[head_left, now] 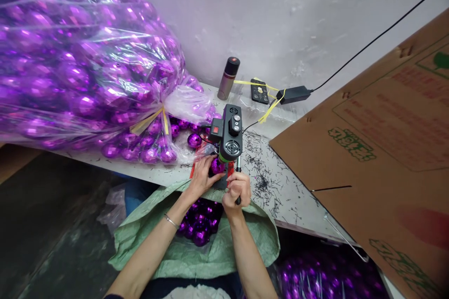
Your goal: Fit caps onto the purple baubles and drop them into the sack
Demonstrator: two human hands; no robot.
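Observation:
A small black bench machine point(232, 133) with a red switch stands on the white table. Under its head, my left hand point(202, 176) has its fingers around a shiny purple faceted ball point(217, 166). My right hand point(237, 192) is wrapped round the machine's black-handled lever point(238, 168), at the right of the machine. Just below both hands, an open green woven sack point(242, 252) holds several more purple balls point(200, 236). Another purple ball point(194, 140) lies on the table left of the machine.
A large clear bag of purple balls point(80, 74) fills the left side. A tall cardboard box point(379, 149) leans in at right. Behind the machine are a bottle point(228, 78), a phone-like black item point(259, 91) and a power adapter point(294, 95). Thin black bits point(262, 182) litter the table.

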